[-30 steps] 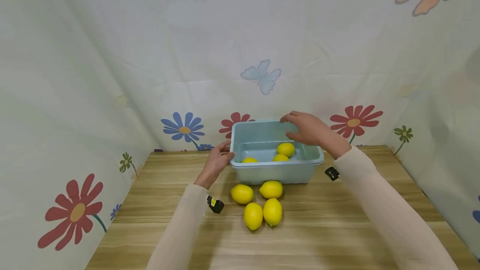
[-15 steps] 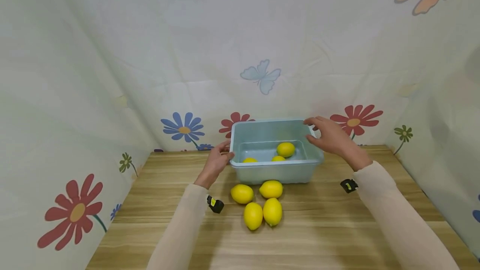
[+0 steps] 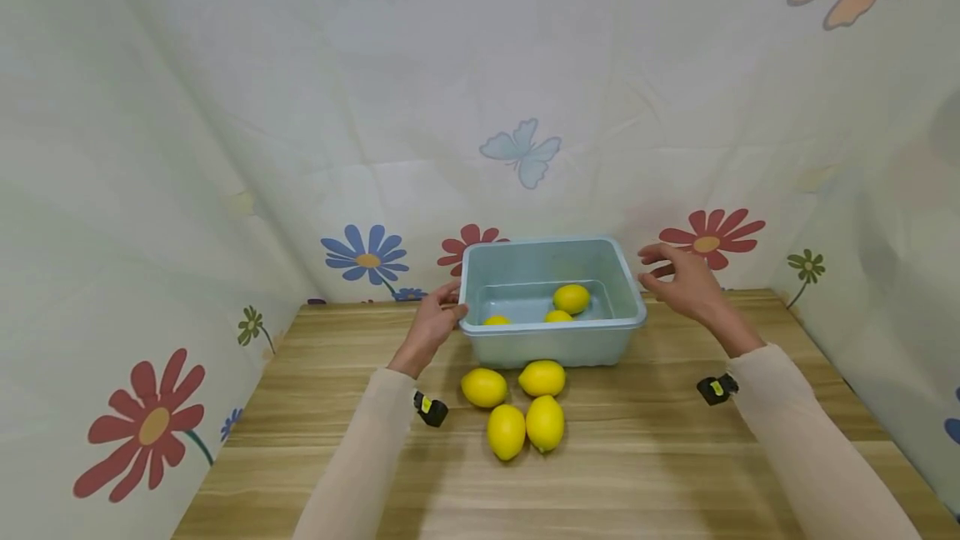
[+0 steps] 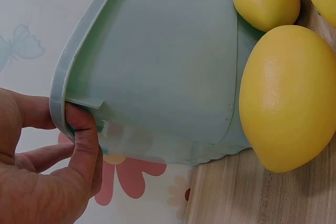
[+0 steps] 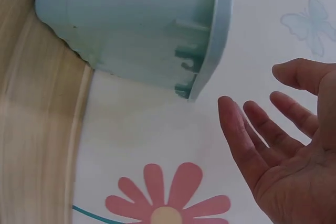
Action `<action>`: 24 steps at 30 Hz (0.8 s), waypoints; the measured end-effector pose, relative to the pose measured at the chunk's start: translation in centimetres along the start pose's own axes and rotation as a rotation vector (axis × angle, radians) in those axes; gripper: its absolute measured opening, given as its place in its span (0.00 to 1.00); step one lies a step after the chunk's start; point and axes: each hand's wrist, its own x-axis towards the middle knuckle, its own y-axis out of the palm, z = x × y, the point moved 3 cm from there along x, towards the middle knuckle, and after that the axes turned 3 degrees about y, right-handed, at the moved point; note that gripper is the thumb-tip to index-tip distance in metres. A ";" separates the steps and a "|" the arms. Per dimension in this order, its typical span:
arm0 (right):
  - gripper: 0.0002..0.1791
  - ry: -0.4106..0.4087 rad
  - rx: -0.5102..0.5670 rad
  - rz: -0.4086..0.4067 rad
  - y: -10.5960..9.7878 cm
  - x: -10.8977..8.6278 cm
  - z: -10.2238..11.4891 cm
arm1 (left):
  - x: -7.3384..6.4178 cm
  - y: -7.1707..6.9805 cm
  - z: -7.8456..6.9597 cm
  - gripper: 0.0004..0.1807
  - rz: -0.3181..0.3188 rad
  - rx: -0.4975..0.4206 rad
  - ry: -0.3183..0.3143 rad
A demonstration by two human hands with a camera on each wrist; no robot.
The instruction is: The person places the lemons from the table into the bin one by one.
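Observation:
A light blue plastic basin (image 3: 555,346) stands on the table with three lemons (image 3: 572,299) showing inside it. At its left end my left hand (image 3: 433,325) holds the rim. In the left wrist view, that hand's thumb and fingers pinch the rim (image 4: 62,90) from both sides. Off the basin's right end, my right hand (image 3: 686,282) hovers with its fingers loosely bent and nothing in them. The right wrist view shows that hand (image 5: 299,150) apart from the basin's rim (image 5: 221,19). Several lemons (image 3: 545,423) lie grouped before the basin's front wall.
The wood-grain table (image 3: 637,473) ends at the back against a flower-print cloth (image 3: 420,190). More cloth hangs along the left and right sides. Small black cameras (image 3: 717,389) sit by both wrists.
My right hand has moved from above the basin out past its right end. One lemon inside the basin has shifted slightly left. The left hand keeps its place at the rim.

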 end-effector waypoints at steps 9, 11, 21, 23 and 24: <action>0.32 0.193 0.173 0.170 0.6 -0.5 -2.1 | -0.2 -0.1 -0.1 0.29 0.004 -0.007 0.003; 0.34 0.222 0.220 0.200 0.8 -0.5 -2.4 | -0.2 -0.1 -0.2 0.29 0.005 -0.006 0.000; 0.37 0.361 0.393 0.321 2.4 -0.3 -3.5 | 0.1 0.0 0.1 0.28 0.009 -0.003 0.003; 0.37 0.367 0.421 0.330 2.7 -0.3 -3.7 | 0.2 0.1 0.3 0.28 0.011 -0.006 0.005; 0.37 0.367 0.435 0.331 2.8 -0.2 -3.9 | 0.2 0.1 0.3 0.28 0.013 -0.007 0.008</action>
